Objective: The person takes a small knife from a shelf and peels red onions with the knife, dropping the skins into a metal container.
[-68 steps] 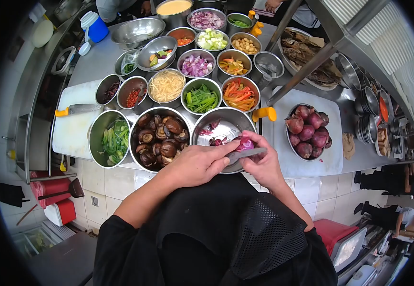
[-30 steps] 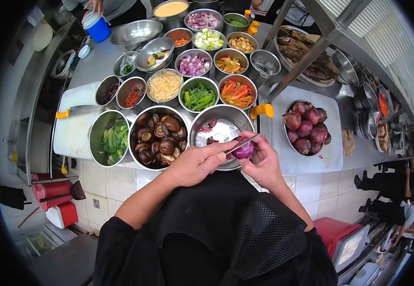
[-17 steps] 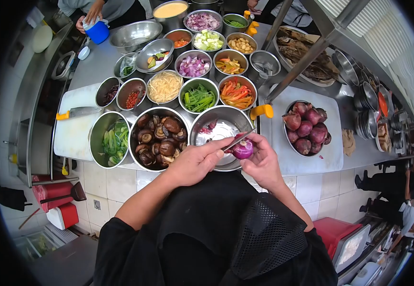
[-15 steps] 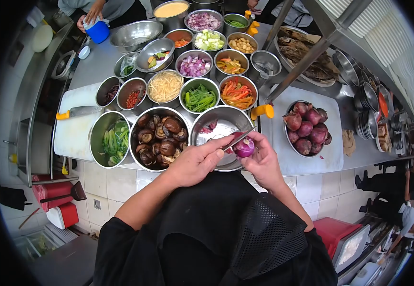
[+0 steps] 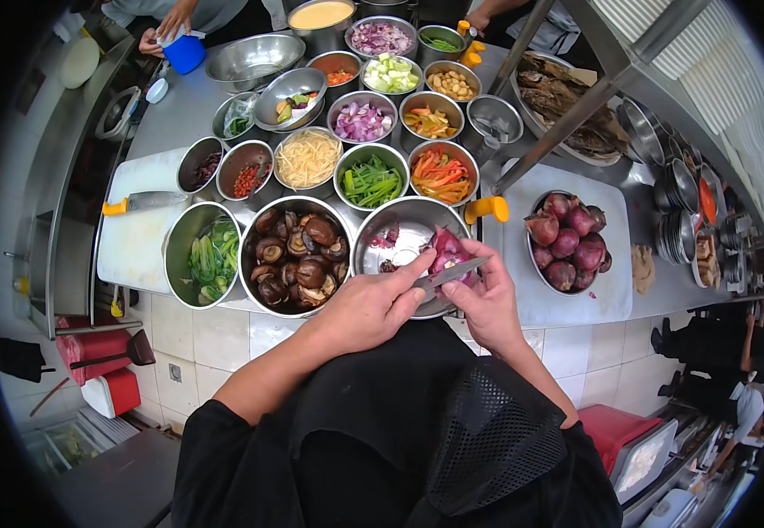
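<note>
My left hand point(image 5: 366, 308) is closed around a small knife point(image 5: 454, 274), whose blade points right and lies against a red onion point(image 5: 446, 248). Fingers of my right hand point(image 5: 492, 306) grip that onion, with purple skin partly loose on it. Both hands are over the near side of a steel pot point(image 5: 410, 214), where scraps of onion peel point(image 5: 388, 236) lie on the bottom. To the right, a bowl of whole red onions point(image 5: 567, 236) rests on a white cutting board point(image 5: 523, 295). Sliced brown mushrooms point(image 5: 301, 251) fill the pot by my left wrist.
Several steel containers of cut vegetables, such as green strips point(image 5: 371, 182) and orange pepper strips point(image 5: 442, 172), crowd the table. A yellow-handled knife point(image 5: 144, 202) lies on the left board point(image 5: 131, 255). A metal post point(image 5: 558, 132) rises at right. Another person's hands point(image 5: 171, 26) hold a blue cup point(image 5: 183, 55).
The onion has turned in my right hand, and more loose skin shows. The knife has shifted slightly down and right across it. At the top right, another person's arm has come further into view.
</note>
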`<state>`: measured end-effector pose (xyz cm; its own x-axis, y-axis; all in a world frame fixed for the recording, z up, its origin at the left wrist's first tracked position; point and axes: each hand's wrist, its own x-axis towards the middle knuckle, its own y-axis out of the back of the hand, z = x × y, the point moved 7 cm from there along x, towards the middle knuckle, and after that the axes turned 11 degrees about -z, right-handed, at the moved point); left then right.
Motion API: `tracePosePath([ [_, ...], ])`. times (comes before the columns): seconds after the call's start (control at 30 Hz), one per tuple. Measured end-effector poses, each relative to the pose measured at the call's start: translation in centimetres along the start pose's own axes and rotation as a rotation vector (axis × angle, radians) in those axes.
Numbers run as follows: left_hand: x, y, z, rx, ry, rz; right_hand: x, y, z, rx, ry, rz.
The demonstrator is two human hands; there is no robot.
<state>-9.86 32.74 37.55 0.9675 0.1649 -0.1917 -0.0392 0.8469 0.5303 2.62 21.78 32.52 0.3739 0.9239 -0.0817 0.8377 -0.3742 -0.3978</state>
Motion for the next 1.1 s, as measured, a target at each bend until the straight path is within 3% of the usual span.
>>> tracePosePath([
  [0.17, 0.3, -0.5, -0.4, 0.037, -0.088, 0.058, 0.0, -0.3, -0.2, 0.0, 0.013, -0.004],
  [0.47, 1.1, -0.6, -0.3, -0.048, -0.021, -0.005, -0.1, -0.3, -0.4, 0.001, 0.08, 0.017],
  [0.57, 1.2, -0.9, -0.8, -0.069, -0.112, 0.098, -0.2, -0.2, -0.4, -0.002, 0.072, 0.015],
  [0.77, 1.1, -0.1, -1.7, -0.232, 0.094, 0.024, -0.2, 0.3, -0.3, 0.04, 0.093, 0.01],
  [0.83, 1.3, 0.1, -2.5, -0.318, 0.038, 0.09, -0.3, 0.2, -0.4, 0.063, 0.098, 0.008],
  [1.1, 1.1, 0.6, -1.5, -0.114, 0.026, 0.054, -0.3, 0.7, -0.2, 0.08, 0.105, -0.021],
])
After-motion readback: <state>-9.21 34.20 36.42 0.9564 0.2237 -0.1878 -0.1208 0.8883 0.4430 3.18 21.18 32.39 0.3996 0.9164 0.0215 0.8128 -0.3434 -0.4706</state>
